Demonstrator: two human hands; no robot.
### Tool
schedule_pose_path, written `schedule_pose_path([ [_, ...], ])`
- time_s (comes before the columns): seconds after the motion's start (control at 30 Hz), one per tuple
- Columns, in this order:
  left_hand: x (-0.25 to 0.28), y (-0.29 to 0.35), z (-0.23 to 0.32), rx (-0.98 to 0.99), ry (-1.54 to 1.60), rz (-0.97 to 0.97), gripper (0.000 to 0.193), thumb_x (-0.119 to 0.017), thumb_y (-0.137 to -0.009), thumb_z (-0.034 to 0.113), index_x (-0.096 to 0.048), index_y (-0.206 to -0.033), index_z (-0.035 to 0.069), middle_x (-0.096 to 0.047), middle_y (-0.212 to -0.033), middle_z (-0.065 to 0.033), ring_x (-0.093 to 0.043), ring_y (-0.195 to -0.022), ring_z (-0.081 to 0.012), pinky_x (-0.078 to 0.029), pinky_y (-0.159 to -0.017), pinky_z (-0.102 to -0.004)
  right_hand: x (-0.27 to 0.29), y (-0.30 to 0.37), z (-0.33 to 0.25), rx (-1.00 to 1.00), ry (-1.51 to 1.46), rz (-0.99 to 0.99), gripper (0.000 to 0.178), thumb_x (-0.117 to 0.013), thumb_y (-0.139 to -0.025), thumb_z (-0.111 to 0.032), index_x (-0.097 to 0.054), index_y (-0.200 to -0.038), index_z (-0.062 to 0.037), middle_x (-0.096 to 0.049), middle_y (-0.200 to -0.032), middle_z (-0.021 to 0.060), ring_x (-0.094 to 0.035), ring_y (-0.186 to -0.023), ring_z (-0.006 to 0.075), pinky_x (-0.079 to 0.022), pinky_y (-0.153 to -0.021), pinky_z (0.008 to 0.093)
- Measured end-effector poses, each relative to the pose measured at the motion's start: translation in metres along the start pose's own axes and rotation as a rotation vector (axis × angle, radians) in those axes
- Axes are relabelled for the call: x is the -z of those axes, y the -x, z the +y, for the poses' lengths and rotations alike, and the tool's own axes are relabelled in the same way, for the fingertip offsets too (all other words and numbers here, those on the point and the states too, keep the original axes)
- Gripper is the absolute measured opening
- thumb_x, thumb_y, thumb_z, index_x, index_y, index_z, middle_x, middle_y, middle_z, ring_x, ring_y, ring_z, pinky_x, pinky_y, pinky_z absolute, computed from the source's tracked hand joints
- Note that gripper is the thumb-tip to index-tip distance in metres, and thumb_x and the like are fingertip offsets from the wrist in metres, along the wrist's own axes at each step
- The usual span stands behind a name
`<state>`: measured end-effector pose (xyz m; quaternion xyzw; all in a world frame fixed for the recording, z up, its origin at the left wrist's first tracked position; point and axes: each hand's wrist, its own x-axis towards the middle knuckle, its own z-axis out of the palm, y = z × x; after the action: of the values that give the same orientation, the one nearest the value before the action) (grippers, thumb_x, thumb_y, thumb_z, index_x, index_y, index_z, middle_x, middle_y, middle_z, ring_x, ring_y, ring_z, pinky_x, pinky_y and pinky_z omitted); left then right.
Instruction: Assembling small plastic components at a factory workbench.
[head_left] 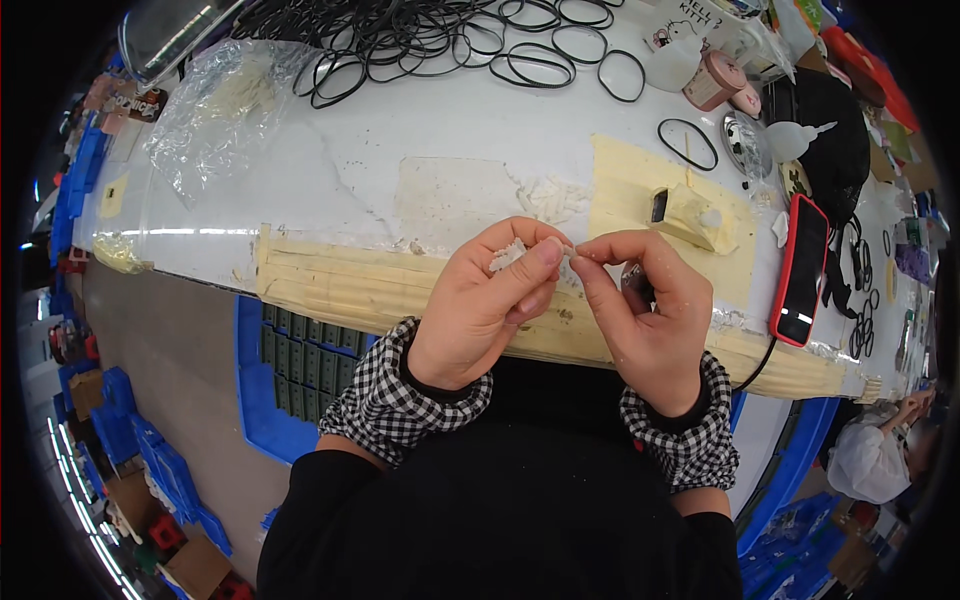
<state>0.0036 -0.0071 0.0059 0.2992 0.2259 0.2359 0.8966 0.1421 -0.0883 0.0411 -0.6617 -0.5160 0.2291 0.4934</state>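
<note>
Pinching a small white piece (508, 254) between both hands, red phone (801, 272) beside.

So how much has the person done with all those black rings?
No finished pile shows, so what is done cannot be told. In hand: the left hand and right hand pinch a small whitish piece between their fingertips over the taped table edge. Still waiting: a big heap of black rubber rings lies at the far side, and one ring sits apart near the phone.
</note>
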Motion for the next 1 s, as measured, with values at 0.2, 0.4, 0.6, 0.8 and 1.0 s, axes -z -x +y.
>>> schedule_pose_path([
  [0.2, -0.004, 0.0, 0.004, 0.066, 0.033, 0.002, 0.017, -0.051, -0.096, 0.021, -0.053, -0.093, 0.004, -0.047, -0.071, 0.0037, -0.036, -0.06, -0.0036, -0.03, -0.056, -0.0173, 0.004, 0.0, 0.0, 0.107, 0.028, -0.071, 0.022, -0.073, -0.075, -0.009, -0.06, -0.091, -0.002, -0.061, -0.076, 0.0071, -0.062, -0.065, 0.0151, -0.047, -0.054, 0.0243],
  [0.4, -0.001, -0.001, 0.004, 0.118, 0.018, -0.115, 0.022, -0.049, -0.096, 0.025, -0.048, -0.092, 0.004, -0.046, -0.074, 0.0013, -0.035, -0.059, -0.0019, -0.029, -0.053, -0.0162, 0.009, 0.001, 0.011, 0.228, 0.314, -0.156, 0.036, -0.07, -0.078, -0.033, -0.055, -0.086, -0.0013, -0.054, -0.071, 0.0071, -0.052, -0.059, 0.0194, -0.04, -0.051, 0.0277],
  [0.6, -0.002, 0.0, 0.01, 0.159, 0.036, -0.189, 0.019, -0.047, -0.097, 0.022, -0.051, -0.089, 0.005, -0.048, -0.077, 0.0026, -0.035, -0.06, -0.0022, -0.03, -0.056, -0.0174, 0.007, 0.002, 0.013, 0.218, 0.347, -0.156, 0.032, -0.069, -0.077, -0.035, -0.054, -0.082, -0.0075, -0.053, -0.065, 0.0044, -0.056, -0.057, 0.0224, -0.042, -0.048, 0.0314],
  [0.8, 0.0, -0.001, 0.01, 0.138, 0.022, -0.204, 0.017, -0.048, -0.097, 0.021, -0.051, -0.091, 0.005, -0.049, -0.078, 0.0022, -0.035, -0.06, -0.002, -0.03, -0.056, -0.0169, 0.007, 0.001, 0.012, 0.196, 0.344, -0.179, 0.03, -0.067, -0.078, -0.034, -0.053, -0.081, -0.008, -0.053, -0.065, 0.0045, -0.056, -0.057, 0.0226, -0.042, -0.048, 0.0321],
  [1.0, -0.001, -0.001, 0.011, 0.148, 0.014, -0.194, 0.016, -0.049, -0.097, 0.02, -0.051, -0.092, 0.005, -0.05, -0.078, 0.0022, -0.035, -0.06, -0.0018, -0.03, -0.056, -0.0167, 0.008, 0.002, 0.011, 0.196, 0.352, -0.18, 0.03, -0.066, -0.079, -0.035, -0.052, -0.08, -0.0082, -0.051, -0.064, 0.0044, -0.055, -0.057, 0.0234, -0.042, -0.048, 0.033],
])
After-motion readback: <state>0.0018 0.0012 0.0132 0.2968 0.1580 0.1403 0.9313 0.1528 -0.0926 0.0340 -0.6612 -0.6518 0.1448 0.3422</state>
